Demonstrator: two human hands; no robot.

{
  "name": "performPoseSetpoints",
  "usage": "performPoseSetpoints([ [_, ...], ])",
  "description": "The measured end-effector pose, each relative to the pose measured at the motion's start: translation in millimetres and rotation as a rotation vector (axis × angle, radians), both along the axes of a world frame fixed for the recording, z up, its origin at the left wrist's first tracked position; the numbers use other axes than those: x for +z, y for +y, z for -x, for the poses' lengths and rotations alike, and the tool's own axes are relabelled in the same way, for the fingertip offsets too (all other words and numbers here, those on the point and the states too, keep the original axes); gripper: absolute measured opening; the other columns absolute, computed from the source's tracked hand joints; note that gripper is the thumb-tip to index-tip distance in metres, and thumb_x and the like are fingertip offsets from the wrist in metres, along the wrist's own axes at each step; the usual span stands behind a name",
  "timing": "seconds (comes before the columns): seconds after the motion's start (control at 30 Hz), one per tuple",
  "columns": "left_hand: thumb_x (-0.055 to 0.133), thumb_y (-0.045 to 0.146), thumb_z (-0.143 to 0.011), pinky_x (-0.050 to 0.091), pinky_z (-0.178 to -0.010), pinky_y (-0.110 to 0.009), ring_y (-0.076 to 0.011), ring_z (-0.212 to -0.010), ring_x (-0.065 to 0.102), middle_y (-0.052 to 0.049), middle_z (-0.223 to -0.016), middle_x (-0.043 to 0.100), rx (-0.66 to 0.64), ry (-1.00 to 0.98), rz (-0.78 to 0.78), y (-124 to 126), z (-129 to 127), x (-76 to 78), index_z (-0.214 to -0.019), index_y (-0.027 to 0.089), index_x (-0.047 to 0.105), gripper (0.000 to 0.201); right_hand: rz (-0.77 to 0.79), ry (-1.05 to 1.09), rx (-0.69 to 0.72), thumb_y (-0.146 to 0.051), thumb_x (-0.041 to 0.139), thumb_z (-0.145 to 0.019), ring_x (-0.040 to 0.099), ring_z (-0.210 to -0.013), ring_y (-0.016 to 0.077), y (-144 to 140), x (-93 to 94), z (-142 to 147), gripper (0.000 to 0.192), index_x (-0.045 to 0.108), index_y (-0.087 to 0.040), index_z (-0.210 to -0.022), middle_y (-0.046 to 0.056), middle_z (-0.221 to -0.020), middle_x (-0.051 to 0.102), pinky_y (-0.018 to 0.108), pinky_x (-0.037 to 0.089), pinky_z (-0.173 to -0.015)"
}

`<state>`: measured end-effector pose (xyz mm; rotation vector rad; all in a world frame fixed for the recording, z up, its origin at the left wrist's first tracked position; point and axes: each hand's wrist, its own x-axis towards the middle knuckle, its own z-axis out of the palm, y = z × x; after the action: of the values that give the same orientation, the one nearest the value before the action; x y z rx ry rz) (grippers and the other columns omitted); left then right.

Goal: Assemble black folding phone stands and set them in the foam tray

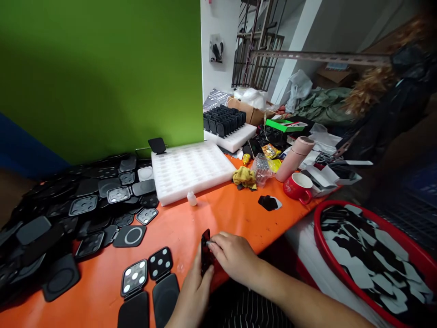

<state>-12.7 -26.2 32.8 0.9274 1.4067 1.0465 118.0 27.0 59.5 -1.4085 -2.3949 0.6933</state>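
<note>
My left hand (195, 291) is closed round a black folding panel (205, 238), held upright and edge-on above the orange table. Against its side, my right hand (235, 255) pinches a small greyish piece; what it is cannot be made out. To the left of my hands lie two unfolded hinged panels, one with a silvery dotted half (134, 277) and one with a black dotted half (160, 263). A small white bottle (191, 199) stands beyond my hands.
A heap of black folding panels (95, 205) covers the left side. At the back is a white foam tray (194, 166). A yellow cloth (244, 176), pink flask (295, 158) and red mug (298, 187) stand right, above a red basin (319, 228) of black and white scraps.
</note>
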Motion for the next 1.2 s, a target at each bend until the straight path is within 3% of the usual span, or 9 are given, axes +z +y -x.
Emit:
performPoseSetpoints([
  [0.1, 0.057, 0.02, -0.071, 0.023, -0.103, -0.037, -0.0255, -0.12, 0.04, -0.009, -0.125, 0.051, -0.067, 0.119, -0.063, -2, 6, 3.7, -0.123, 0.017, 0.048, 0.053, -0.015, -0.118, 0.07, -0.03, 0.031, -0.091, 0.057, -0.07, 0.0148, 7, 8.2, 0, 0.031, 0.059, -0.019, -0.086, 0.003, -0.08, 0.062, 0.025, 0.036, -0.061],
  [0.27, 0.056, 0.018, -0.07, 0.033, -0.096, -0.034, -0.0264, -0.111, 0.049, -0.012, -0.114, 0.059, -0.052, 0.082, 0.003, -5, 9, 9.9, -0.113, 0.015, 0.056, 0.043, 0.013, -0.086, 0.212, -0.048, 0.041, -0.083, 0.058, -0.072, 0.0171, 11, 19.5, 0, 0.035, 0.059, -0.019, -0.089, 0.004, -0.084, 0.063, 0.025, 0.034, -0.058],
  [0.47, 0.049, 0.022, -0.076, 0.045, -0.08, -0.035, -0.027, -0.094, 0.058, -0.012, -0.102, 0.063, -0.13, 0.097, 0.029, -6, 11, 8.4, -0.114, 0.015, 0.053, 0.039, 0.05, 0.031, 0.168, -0.043, 0.044, -0.084, 0.056, -0.07, 0.0126, 6, 13.2, 10, 0.028, 0.061, -0.021, -0.082, -0.001, -0.079, 0.063, 0.022, 0.032, -0.057],
  [0.53, 0.05, 0.023, -0.076, 0.045, -0.078, -0.035, -0.0273, -0.091, 0.059, -0.011, -0.098, 0.064, -0.098, 0.085, 0.044, -5, 12, 6.6, -0.118, 0.015, 0.05, 0.043, 0.032, 0.063, 0.158, -0.042, 0.041, -0.087, 0.056, -0.071, 0.0115, 3, 11.0, 13, 0.029, 0.061, -0.022, -0.082, -0.001, -0.079, 0.062, 0.021, 0.033, -0.058],
  [0.63, 0.05, 0.019, -0.075, 0.039, -0.089, -0.036, -0.0268, -0.1, 0.055, -0.011, -0.1, 0.063, -0.032, 0.127, -0.013, -4, 14, 4.3, -0.124, 0.014, 0.045, 0.05, -0.002, 0.018, 0.141, -0.042, 0.036, -0.089, 0.056, -0.07, 0.0122, -1, 11.8, 15, 0.033, 0.061, -0.022, -0.083, 0.0, -0.08, 0.061, 0.022, 0.034, -0.059],
  [0.73, 0.048, 0.018, -0.077, 0.031, -0.096, -0.037, -0.0258, -0.113, 0.046, -0.012, -0.11, 0.059, -0.069, 0.215, -0.069, -4, 13, 3.4, -0.127, 0.015, 0.042, 0.051, -0.024, -0.088, 0.148, -0.038, 0.032, -0.09, 0.056, -0.07, 0.0146, -4, 16.3, 16, 0.034, 0.062, -0.02, -0.086, 0.003, -0.08, 0.061, 0.025, 0.035, -0.06],
  [0.9, 0.048, 0.022, -0.079, 0.034, -0.093, -0.034, -0.0247, -0.11, 0.049, -0.013, -0.111, 0.059, -0.094, 0.168, -0.057, -6, 12, 4.7, -0.13, 0.014, 0.038, 0.052, 0.009, -0.092, 0.173, -0.041, 0.04, -0.086, 0.057, -0.071, 0.0163, -5, 20.2, 17, 0.032, 0.063, -0.019, -0.083, 0.004, -0.082, 0.063, 0.025, 0.036, -0.061],
  [1.07, 0.048, 0.02, -0.077, 0.044, -0.077, -0.033, -0.0263, -0.091, 0.058, -0.012, -0.101, 0.063, -0.149, 0.157, 0.025, -10, 16, 6.4, -0.128, 0.014, 0.042, 0.052, 0.127, 0.125, 0.121, -0.037, 0.051, -0.081, 0.055, -0.069, 0.0135, -4, 7.8, 18, 0.023, 0.061, -0.019, -0.073, 0.001, -0.075, 0.062, 0.023, 0.035, -0.06],
  [1.2, 0.051, 0.016, -0.071, 0.042, -0.082, -0.032, -0.0246, -0.094, 0.057, -0.009, -0.107, 0.061, -0.12, 0.063, 0.066, -13, 17, 9.1, -0.131, 0.015, 0.036, 0.062, 0.476, 0.447, 0.116, -0.039, 0.03, -0.091, 0.052, -0.054, 0.0093, 1, -2.1, 17, 0.034, 0.055, -0.017, -0.085, -0.002, -0.064, 0.056, 0.019, 0.036, -0.05],
])
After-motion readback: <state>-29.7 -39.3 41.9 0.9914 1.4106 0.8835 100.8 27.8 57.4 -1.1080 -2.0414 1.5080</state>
